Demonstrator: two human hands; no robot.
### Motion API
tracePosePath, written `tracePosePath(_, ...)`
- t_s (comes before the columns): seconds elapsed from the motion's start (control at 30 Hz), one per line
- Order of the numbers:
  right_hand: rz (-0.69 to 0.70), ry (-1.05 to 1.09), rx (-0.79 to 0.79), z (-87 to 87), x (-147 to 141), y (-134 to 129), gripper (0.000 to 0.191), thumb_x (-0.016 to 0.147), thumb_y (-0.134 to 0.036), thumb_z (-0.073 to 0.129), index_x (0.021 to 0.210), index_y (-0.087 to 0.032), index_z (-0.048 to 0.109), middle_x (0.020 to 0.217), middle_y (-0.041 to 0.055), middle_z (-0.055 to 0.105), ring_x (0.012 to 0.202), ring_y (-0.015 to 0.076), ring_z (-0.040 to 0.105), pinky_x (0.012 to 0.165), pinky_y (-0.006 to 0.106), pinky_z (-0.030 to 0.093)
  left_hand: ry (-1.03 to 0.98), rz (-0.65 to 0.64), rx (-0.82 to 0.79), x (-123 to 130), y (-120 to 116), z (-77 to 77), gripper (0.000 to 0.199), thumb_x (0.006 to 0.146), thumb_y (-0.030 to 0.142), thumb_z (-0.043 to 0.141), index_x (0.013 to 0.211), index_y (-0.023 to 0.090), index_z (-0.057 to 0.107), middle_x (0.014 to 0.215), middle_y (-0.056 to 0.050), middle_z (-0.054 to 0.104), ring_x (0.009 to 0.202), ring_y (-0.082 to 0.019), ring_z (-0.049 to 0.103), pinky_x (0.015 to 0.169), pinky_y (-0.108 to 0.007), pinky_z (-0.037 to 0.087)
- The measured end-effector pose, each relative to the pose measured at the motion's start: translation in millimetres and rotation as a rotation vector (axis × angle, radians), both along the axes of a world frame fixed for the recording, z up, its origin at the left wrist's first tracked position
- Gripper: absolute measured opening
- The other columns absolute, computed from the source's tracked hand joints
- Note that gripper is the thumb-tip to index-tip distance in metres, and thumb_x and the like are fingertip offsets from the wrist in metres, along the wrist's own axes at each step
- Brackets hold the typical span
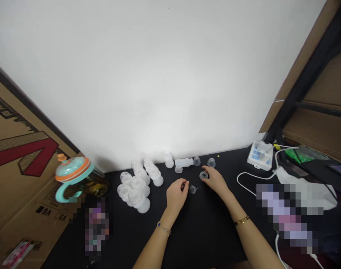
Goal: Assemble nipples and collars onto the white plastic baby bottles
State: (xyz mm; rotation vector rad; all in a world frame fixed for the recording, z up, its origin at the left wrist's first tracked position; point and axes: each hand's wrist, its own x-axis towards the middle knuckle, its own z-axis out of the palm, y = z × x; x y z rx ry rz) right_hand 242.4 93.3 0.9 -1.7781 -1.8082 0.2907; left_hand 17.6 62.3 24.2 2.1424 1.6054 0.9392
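My right hand (215, 180) is closed on a clear round ring-shaped cap (203, 175), gripping its edge just above the black table. Left of it, my left hand (176, 194) has its fingers curled in and the thumb near the index finger; whatever may be between them is too small to make out. Between both hands lies a clear silicone nipple (193, 190) with a thin stem pointing right. Beyond them, a white bottle (184, 162) rests on its side, with a clear ring (178, 170) in front. Two clear dome caps, one left (197, 161) and one right (211, 162), sit near the wall.
Several capped white baby bottles (139, 201) stand grouped at left, and a single small one (169, 160) stands by the wall. A teal-lidded jug (75, 175) is at far left beside a cardboard box (16, 149). At right are a power strip (260, 155), white cable (244, 173) and white bag (296, 183).
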Motion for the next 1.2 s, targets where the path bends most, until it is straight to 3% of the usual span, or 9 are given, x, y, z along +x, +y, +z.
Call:
tracePosePath(0.17, 0.001, 0.04, 0.074, 0.3, -2.6, 0.6, 0.06, 0.076, -0.03, 0.076, 0.133, -0.024, 0.06, 0.113, 0.0086, 0.07, 0.108, 0.0302, 0.066, 0.096, 0.043, 0.051, -0.019, 0.009, 0.16, -4.6, 7.3, -6.6, 0.013, 0.096, 0.026, 0.056, 0.096, 0.022, 0.068, 0.104, -0.005, 0.073, 0.104, -0.024, 0.065, 0.092, -0.037, 0.05)
tracePosePath(0.33, -0.027, 0.078, 0.252, 12.8, -12.8, -2.9, 0.045, 0.091, -0.047, 0.062, 0.129, -0.021, 0.063, 0.126, 0.0135, 0.068, 0.119, 0.0333, 0.062, 0.103, 0.049, 0.049, -0.034, 0.017, 0.177, -7.3, 14.1, -11.0, 0.011, 0.094, 0.022, 0.057, 0.098, 0.021, 0.067, 0.107, -0.007, 0.071, 0.109, -0.025, 0.064, 0.098, -0.044, 0.048)
tracePosePath(0.63, 0.066, -0.162, 0.377, 6.2, -55.1, -2.5, 0.03, 0.098, -0.029, 0.05, 0.12, -0.019, 0.07, 0.123, 0.0157, 0.069, 0.112, 0.0318, 0.064, 0.096, 0.047, 0.053, -0.038, 0.013, 0.184, -10.4, 15.1, -10.3, 0.013, 0.095, 0.021, 0.055, 0.095, 0.022, 0.068, 0.108, -0.006, 0.072, 0.11, -0.025, 0.064, 0.101, -0.045, 0.047)
tracePosePath(0.77, 0.059, -0.231, 0.432, 12.5, -70.5, -3.6, 0.032, 0.097, -0.02, 0.05, 0.121, -0.018, 0.07, 0.13, 0.0183, 0.066, 0.121, 0.0343, 0.06, 0.104, 0.052, 0.048, -0.036, 0.019, 0.181, -10.7, 15.0, -10.4, 0.013, 0.095, 0.022, 0.055, 0.094, 0.021, 0.068, 0.11, -0.007, 0.072, 0.11, -0.025, 0.064, 0.101, -0.045, 0.046)
tracePosePath(0.97, 0.134, -0.103, 0.496, 21.1, -73.4, -10.1, 0.03, 0.097, -0.018, 0.051, 0.117, -0.023, 0.073, 0.126, 0.0126, 0.07, 0.119, 0.0299, 0.062, 0.106, 0.049, 0.046, -0.034, 0.0, 0.176, -9.8, 14.4, -11.3, 0.014, 0.095, 0.021, 0.054, 0.094, 0.021, 0.068, 0.109, -0.007, 0.072, 0.108, -0.025, 0.065, 0.1, -0.045, 0.047)
tracePosePath(1.2, -0.001, 0.266, 0.376, 8.2, -42.0, 13.8, 0.031, 0.096, -0.035, 0.051, 0.111, -0.021, 0.074, 0.116, 0.0126, 0.075, 0.113, 0.0297, 0.067, 0.103, 0.049, 0.049, -0.036, -0.007, 0.175, -8.8, 12.9, -10.0, 0.015, 0.096, 0.024, 0.054, 0.091, 0.022, 0.068, 0.107, -0.006, 0.073, 0.107, -0.025, 0.066, 0.101, -0.046, 0.046)
